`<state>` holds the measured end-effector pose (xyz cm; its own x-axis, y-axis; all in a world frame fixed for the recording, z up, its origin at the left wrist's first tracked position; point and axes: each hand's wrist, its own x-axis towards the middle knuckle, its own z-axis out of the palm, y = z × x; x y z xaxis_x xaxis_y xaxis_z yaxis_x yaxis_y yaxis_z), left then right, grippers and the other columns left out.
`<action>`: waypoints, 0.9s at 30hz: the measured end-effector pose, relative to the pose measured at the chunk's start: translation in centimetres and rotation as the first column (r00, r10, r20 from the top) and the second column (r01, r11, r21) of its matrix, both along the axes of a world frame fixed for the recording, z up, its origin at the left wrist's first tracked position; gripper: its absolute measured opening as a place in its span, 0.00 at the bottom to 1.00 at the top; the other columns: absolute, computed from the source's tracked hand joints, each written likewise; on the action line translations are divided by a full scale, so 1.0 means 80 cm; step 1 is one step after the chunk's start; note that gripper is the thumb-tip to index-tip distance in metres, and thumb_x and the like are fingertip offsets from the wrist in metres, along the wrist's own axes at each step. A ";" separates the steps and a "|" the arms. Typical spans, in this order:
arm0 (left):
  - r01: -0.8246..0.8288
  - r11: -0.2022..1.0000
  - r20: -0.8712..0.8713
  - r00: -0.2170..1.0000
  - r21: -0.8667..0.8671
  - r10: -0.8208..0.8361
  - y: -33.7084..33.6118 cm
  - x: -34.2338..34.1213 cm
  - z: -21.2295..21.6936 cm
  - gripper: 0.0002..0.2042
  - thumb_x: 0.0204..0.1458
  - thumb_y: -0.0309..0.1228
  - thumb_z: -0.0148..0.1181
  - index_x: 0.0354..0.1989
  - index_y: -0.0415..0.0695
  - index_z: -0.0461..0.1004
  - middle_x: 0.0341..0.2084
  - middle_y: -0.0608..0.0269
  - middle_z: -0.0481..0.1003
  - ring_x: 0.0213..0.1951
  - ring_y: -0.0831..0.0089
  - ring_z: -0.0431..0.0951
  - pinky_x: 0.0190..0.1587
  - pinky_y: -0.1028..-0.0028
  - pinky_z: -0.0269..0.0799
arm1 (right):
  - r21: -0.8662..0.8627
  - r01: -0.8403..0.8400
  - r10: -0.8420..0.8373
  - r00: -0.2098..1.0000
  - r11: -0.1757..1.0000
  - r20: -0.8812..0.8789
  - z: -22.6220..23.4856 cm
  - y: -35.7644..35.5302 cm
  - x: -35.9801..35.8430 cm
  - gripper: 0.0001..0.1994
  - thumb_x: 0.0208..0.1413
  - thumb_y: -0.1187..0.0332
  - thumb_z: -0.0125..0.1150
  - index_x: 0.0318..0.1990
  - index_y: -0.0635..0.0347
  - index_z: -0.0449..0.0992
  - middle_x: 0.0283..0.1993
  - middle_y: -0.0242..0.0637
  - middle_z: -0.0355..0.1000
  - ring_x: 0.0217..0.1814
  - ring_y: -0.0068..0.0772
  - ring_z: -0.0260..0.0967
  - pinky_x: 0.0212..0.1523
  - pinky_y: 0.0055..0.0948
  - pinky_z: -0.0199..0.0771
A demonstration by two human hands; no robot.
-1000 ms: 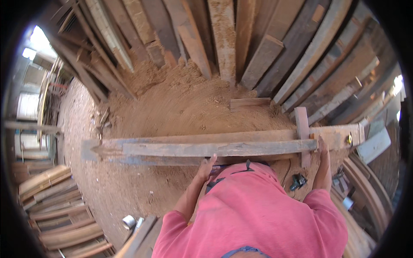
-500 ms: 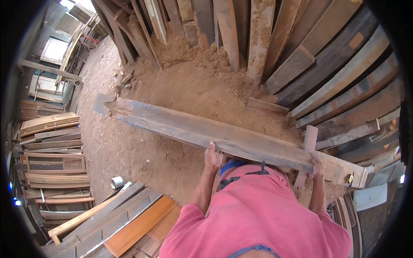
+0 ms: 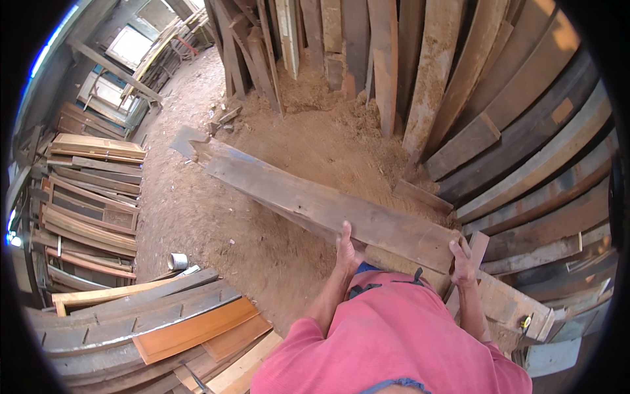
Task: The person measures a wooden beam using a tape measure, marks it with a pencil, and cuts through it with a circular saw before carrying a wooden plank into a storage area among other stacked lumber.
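Long plank [image 3: 328, 207]: greyish brown, dark spots and streaks
Shirt [image 3: 394, 335]: faded pink-red
Collar [image 3: 396, 382]: blue
Floor [image 3: 197, 217]: reddish brown, flecked with pale bits
Flat panel [image 3: 197, 329]: bright orange-brown
Tape measure [image 3: 525, 322]: yellow and black
Round can [image 3: 177, 261]: white
Leaning boards [image 3: 383, 65]: mixed browns and greys, one bearing a squarish tan patch [image 3: 562, 110]
Crosspiece [image 3: 479, 247]: pinkish brown

A window [image 3: 130, 46] glows white at upper left, dusty brown floor [image 3: 172, 220] spreads below, tall planks [image 3: 382, 65] crowd the far side, stacked wooden frames [image 3: 92, 222] line the left!
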<state>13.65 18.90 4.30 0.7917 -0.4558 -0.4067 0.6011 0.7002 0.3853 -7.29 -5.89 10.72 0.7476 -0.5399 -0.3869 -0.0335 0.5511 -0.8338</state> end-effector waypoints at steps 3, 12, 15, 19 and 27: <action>0.018 0.994 0.001 1.000 0.104 -0.018 0.010 0.031 -0.002 0.34 0.53 0.49 0.67 0.64 0.48 0.63 0.58 0.57 0.71 0.59 0.57 0.71 0.63 0.53 0.66 | 0.043 -0.119 0.122 0.990 0.992 -0.075 0.010 -0.004 0.018 0.26 0.59 0.62 0.64 0.62 0.58 0.63 0.55 0.36 0.68 0.57 0.33 0.68 0.56 0.38 0.73; -0.244 0.968 0.083 0.967 0.049 0.240 0.058 0.089 0.064 0.29 0.55 0.42 0.58 0.63 0.41 0.63 0.56 0.51 0.72 0.57 0.51 0.73 0.63 0.51 0.67 | -0.197 -0.481 0.458 0.876 0.854 -0.154 0.098 0.031 0.089 0.33 0.49 0.69 0.73 0.59 0.58 0.58 0.47 0.40 0.66 0.46 0.30 0.70 0.46 0.34 0.78; -0.363 0.930 0.158 0.923 0.061 0.350 0.052 0.092 0.077 0.30 0.56 0.46 0.53 0.64 0.41 0.63 0.56 0.50 0.73 0.57 0.51 0.73 0.62 0.51 0.67 | -0.403 -0.571 0.526 0.820 0.715 -0.228 0.142 0.032 0.099 0.37 0.43 0.65 0.76 0.58 0.58 0.57 0.45 0.36 0.63 0.44 0.24 0.64 0.43 0.28 0.71; -0.348 0.929 0.094 0.936 0.123 0.338 0.027 0.065 0.102 0.30 0.55 0.45 0.53 0.64 0.41 0.63 0.56 0.51 0.73 0.56 0.51 0.73 0.61 0.51 0.68 | -0.488 -0.512 0.549 0.832 0.707 -0.077 0.145 0.009 0.080 0.37 0.38 0.61 0.79 0.52 0.56 0.57 0.43 0.31 0.58 0.44 0.22 0.59 0.44 0.25 0.67; -0.360 0.933 0.121 0.927 0.014 0.356 0.005 0.038 0.094 0.30 0.56 0.46 0.52 0.64 0.42 0.63 0.57 0.52 0.72 0.57 0.52 0.73 0.62 0.52 0.67 | -0.402 -0.449 0.477 0.878 0.798 -0.033 0.182 0.015 0.036 0.44 0.37 0.59 0.82 0.57 0.57 0.54 0.47 0.33 0.60 0.54 0.26 0.60 0.54 0.29 0.66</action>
<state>16.71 19.33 11.82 0.9417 -0.1201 -0.3144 0.2631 0.8453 0.4650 -4.38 -4.69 25.31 0.9627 -0.2168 -0.1619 -0.1390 0.1172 -0.9833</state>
